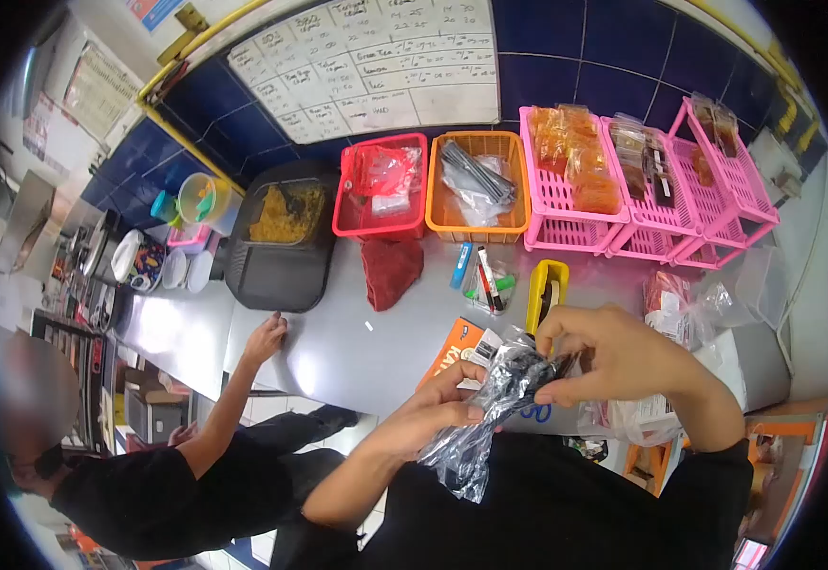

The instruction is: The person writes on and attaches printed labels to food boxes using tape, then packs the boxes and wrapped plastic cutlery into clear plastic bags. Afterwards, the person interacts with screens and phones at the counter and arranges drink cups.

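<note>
At the near edge of a grey bench, the left hand and right hand pinch a plastic bag, apparently gathering it; the next move calls for a steady grip.

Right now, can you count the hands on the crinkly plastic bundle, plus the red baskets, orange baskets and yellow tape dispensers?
Hands on the plastic bundle: 2 (left hand, right hand)
Red basket: 1
Orange basket: 1
Yellow tape dispenser: 1
Total: 5
</note>
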A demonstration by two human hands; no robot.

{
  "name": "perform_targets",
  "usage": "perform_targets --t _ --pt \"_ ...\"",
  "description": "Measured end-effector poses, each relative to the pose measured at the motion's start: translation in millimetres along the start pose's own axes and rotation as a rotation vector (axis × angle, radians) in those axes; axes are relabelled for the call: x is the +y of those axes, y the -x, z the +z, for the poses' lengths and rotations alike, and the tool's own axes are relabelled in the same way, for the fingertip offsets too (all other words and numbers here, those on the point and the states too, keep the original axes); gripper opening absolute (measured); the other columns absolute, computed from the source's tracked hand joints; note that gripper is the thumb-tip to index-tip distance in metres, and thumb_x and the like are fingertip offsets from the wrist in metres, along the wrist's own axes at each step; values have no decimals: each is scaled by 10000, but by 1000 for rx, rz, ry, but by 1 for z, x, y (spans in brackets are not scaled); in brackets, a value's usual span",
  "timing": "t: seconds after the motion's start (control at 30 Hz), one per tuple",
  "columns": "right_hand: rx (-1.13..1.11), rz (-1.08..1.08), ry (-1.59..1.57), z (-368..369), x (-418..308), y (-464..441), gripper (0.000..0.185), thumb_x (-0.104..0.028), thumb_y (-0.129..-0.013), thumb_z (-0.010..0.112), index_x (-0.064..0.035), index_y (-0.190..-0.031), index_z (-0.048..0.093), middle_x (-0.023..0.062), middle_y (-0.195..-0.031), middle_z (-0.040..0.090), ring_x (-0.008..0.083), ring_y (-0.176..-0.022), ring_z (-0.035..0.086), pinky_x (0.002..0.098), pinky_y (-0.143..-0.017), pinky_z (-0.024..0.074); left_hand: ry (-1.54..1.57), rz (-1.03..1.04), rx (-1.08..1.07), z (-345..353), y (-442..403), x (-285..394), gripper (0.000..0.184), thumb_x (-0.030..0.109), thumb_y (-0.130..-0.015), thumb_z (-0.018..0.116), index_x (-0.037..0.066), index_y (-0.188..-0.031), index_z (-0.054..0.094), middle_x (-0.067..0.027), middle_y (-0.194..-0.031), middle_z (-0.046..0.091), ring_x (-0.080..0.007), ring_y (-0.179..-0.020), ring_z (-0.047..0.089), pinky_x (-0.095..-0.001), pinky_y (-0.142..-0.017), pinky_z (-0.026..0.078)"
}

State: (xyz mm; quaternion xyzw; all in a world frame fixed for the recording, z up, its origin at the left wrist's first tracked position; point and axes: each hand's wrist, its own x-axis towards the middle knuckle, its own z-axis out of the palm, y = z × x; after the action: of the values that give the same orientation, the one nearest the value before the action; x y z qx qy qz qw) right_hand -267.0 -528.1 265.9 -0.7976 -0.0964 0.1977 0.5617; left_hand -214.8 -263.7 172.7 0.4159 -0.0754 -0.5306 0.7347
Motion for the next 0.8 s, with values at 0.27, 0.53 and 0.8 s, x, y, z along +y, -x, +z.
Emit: perform_targets --t 0.27,0.53,0.8 --pt "218 -383 647 24 -11 28 281 -240 -813 759 -87 -1001 615 58 -774 633 230 -697 652 365 -605 503 165 -151 -179 -12 4 -5 534 153 -820 724 51 -1263 445 -146 -1089 650 -213 -952 686 -302 -778 558" --pt "120 -671 1372 66 -5 28 81 -181 -801 615 -148 -770 547 -37 -673 443 106 -600 470 252 -540 350 -39 -222 -251 -3 10 -15 581 198 -864 733 42 -1320 409 -126 -1096 617 -168 -942 648 -291 -795 541" --pt "-82 -694 1479 82 -63 60 262 -305 -989 566 -129 -806 501 31 -679 419 186 -632 483 341 -586 414 -858 -47 -671 50 46 64 705 209 -921 669 -12 -1477 295 -179 -1096 639 -254 -1027 641 -375 -913 492"
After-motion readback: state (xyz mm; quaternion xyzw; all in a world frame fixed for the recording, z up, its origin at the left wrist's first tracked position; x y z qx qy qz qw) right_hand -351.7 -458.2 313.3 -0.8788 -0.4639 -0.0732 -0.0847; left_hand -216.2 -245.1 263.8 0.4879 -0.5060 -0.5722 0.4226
